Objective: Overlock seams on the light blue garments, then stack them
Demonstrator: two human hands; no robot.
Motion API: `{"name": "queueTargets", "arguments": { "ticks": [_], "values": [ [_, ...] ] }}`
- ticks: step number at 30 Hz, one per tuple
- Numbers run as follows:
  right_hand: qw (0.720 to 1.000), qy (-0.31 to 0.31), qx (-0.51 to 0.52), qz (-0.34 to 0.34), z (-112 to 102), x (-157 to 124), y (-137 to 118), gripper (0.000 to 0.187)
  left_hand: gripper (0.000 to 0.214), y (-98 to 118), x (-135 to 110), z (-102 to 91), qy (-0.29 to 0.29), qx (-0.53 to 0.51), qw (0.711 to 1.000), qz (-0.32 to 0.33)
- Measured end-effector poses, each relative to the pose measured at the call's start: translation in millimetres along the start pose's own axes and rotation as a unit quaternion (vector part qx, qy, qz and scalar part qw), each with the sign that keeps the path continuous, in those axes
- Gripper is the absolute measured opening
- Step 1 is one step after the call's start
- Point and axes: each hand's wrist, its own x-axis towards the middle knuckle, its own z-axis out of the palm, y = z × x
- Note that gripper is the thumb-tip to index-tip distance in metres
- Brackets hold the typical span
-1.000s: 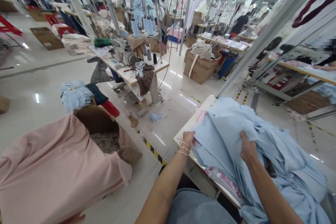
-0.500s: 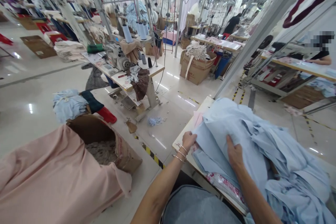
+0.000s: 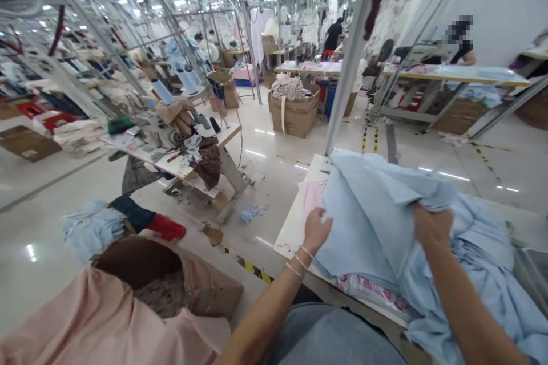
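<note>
Light blue fabric (image 3: 363, 211) lies in layers across the white table (image 3: 286, 234), bunched into loose folds on the right. My right hand (image 3: 432, 227) is closed around a fold of the upper layer and holds it raised; its fingertips are partly hidden by cloth. At the fabric's left edge is my left hand (image 3: 317, 232), its fingers bent but apart, with no cloth seen between them. Just beyond that hand, a pink fabric piece (image 3: 312, 194) rests on the tabletop. A clear plastic bag with red print (image 3: 372, 291) sticks out beneath the blue layers at the near edge.
To my left stands an open cardboard box (image 3: 209, 285) with pink cloth (image 3: 111, 319) draped over it. A sewing table (image 3: 184, 165) with thread cones is beyond. A metal post (image 3: 349, 63) rises behind my table. A co-worker (image 3: 462, 45) sits at the far right.
My right hand has moved right, pulling the upper blue layer into a raised fold. My left hand's fingers have loosened from the fabric edge. The view has turned right.
</note>
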Motion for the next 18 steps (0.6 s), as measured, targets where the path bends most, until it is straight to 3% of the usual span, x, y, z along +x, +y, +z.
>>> {"name": "queueTargets", "arguments": {
  "ticks": [3,6,12,18],
  "values": [
    [0.994,0.072,0.052,0.070,-35,36,14,0.032,0.040,-33,-19,-1.2,0.000,0.076,0.995,-0.060],
    [0.983,0.114,0.101,0.107,-48,50,32,0.033,0.043,-45,-30,7.3,-0.011,0.125,0.985,-0.115],
    [0.973,0.123,0.171,0.099,-46,57,45,0.027,0.045,-27,-22,23.3,-0.043,0.176,0.971,-0.156],
    [0.961,0.115,0.236,0.082,-35,62,43,0.027,0.033,-15,-7,19.9,-0.097,0.260,0.950,-0.141]
  ]
}}
